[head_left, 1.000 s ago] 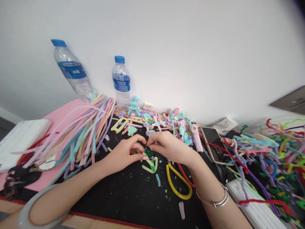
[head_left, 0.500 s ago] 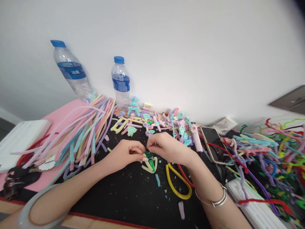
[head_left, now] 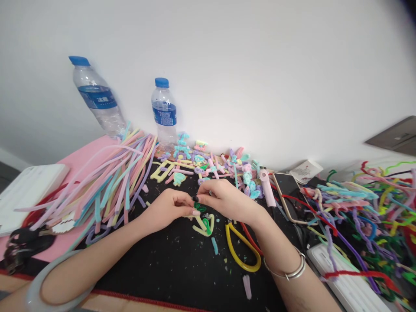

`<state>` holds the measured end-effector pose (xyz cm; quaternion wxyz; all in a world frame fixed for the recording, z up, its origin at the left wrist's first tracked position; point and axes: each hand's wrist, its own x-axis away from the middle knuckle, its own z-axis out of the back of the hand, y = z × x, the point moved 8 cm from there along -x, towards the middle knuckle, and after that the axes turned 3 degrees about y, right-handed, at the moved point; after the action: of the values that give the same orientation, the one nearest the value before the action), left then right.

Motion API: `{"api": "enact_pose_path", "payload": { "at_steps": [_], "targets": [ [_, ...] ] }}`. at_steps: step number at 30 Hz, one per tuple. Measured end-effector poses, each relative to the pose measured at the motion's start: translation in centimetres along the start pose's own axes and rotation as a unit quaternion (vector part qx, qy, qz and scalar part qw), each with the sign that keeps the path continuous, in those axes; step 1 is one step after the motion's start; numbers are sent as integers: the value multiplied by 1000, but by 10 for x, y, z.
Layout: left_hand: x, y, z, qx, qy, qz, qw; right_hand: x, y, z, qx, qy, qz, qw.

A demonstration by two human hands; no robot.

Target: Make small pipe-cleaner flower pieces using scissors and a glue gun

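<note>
My left hand (head_left: 169,209) is closed, its thumb and fingers pinching a small looped green pipe cleaner (head_left: 199,208). From the other side, my right hand (head_left: 222,198) pinches the upper end of the same piece, partly hidden behind the fingertips. Just below them, a pale yellow pipe cleaner (head_left: 199,231) bent into a pointed shape lies on the black mat (head_left: 169,264), with a bright green loop (head_left: 206,226) inside it. A yellow looped strip (head_left: 242,255) rests near my right wrist, beside a red strip.
Pastel pipe cleaners (head_left: 112,182) lie bundled at left on a pink sheet. Two water bottles (head_left: 165,115) stand near the wall. Small finished shapes (head_left: 214,167) crowd the back. A phone (head_left: 290,197), scissors-like yellow-handled form excluded, and tangled pipe cleaners (head_left: 373,216) lie at right.
Both hands have shifted slightly left and the fingertips have moved with the green pipe cleaner, showing more of its loops. The pale yellow piece has stayed in place.
</note>
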<state>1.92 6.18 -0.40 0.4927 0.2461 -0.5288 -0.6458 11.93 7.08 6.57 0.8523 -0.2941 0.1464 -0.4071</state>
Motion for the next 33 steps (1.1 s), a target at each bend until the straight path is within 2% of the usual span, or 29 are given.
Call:
{"api": "enact_pose_path", "payload": {
  "at_steps": [4, 7, 11, 22, 27, 30, 33],
  "targets": [
    [-1, -2, 0, -13, 4, -6, 1000, -1, -1, -6, 14, -7, 13, 1000],
    [-2, -2, 2, 3, 12, -9, 1000, -2, -1, -6, 24, 11, 17, 1000],
    [-3, -2, -1, 31, -12, -1, 999, -3, -2, -6, 30, 18, 18, 999],
    [-2, -5, -6, -31, -24, -7, 999, -2, -5, -15, 42, -14, 40, 998],
    [-3, -6, -2, -38, -9, -11, 999, -4, -2, -14, 30, 4, 30, 999],
    [-3, -4, 0, -31, 0, -12, 999, -3, -3, -14, 22, 11, 31, 999],
    [-2, -3, -4, 8, -16, -5, 1000, -3, -4, -15, 20, 11, 35, 999]
  ]
}}
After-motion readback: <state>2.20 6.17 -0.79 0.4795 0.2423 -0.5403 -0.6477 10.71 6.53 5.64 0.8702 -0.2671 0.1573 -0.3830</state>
